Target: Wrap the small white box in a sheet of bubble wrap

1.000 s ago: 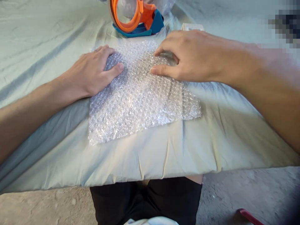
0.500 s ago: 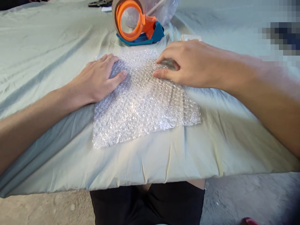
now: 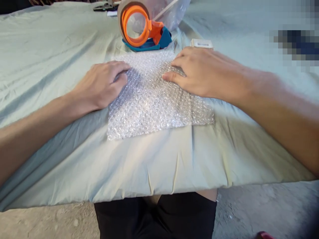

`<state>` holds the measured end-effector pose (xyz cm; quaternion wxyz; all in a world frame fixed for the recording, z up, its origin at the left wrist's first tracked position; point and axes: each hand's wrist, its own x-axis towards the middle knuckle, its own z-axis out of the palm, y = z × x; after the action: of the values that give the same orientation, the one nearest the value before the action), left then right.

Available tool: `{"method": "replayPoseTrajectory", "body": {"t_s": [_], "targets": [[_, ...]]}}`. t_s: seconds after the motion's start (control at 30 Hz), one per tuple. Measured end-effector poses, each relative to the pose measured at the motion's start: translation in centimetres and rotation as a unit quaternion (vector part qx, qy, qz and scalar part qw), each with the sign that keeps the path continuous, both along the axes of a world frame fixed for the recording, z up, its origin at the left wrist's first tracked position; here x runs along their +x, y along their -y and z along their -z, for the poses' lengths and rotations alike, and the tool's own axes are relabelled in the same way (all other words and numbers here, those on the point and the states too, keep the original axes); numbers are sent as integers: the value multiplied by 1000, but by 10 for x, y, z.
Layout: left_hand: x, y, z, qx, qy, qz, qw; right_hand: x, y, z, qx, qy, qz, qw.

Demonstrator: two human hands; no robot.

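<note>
A pale green cloth (image 3: 50, 49) covers the worktop (image 3: 174, 179), hanging over its near edge, with bare concrete floor (image 3: 261, 209) below and the person's dark trousers (image 3: 157, 215) showing under that edge.

A sheet of bubble wrap (image 3: 154, 103) lies flat on the cloth, toward the middle of the worktop and a little back from the near edge. Both hands rest on its far half. The left hand (image 3: 102, 83) lies palm down on the sheet's left side, fingers bent and pressing into the wrap — its grip closes on nothing, it only bears down on the sheet. The right hand (image 3: 201, 73) sits on the sheet's right far corner, fingers spread forward and thumb stretched toward the middle; it too is open and flat, touching the wrap without clasping it. The two thumbs point at each other across the sheet, with a stretch of wrap between them.

Just beyond the sheet's far edge stands a tape dispenser (image 3: 144, 30) — orange wheel, blue base — with a roll of brown tape on it. A small white box (image 3: 201, 43) lies just past the right hand's fingers. Behind the dispenser, at the far edge, sits a clear plastic bag (image 3: 174, 13), and beside it a dark tool (image 3: 104, 6), too small to tell what kind.
</note>
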<state>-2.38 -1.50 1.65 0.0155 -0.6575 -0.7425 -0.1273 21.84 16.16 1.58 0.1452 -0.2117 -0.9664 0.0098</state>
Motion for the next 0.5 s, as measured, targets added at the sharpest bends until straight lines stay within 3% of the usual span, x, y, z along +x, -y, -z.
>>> {"method": "replayPoseTrajectory", "body": {"t_s": [0.1, 0.17, 0.4, 0.5], "targets": [[-4, -4, 2, -41, 10, -14, 999, -3, 13, -7, 34, 20, 51, 998], [-3, -4, 2, -56, 11, -35, 998, -4, 20, -11, 29, -5, 50, 998], [12, 3, -5, -5, 11, -147, 989, -6, 14, -4, 45, 30, 79, 995], [14, 2, -6, -7, 11, -148, 989, -7, 13, -2, 42, 25, 84, 995]]}}
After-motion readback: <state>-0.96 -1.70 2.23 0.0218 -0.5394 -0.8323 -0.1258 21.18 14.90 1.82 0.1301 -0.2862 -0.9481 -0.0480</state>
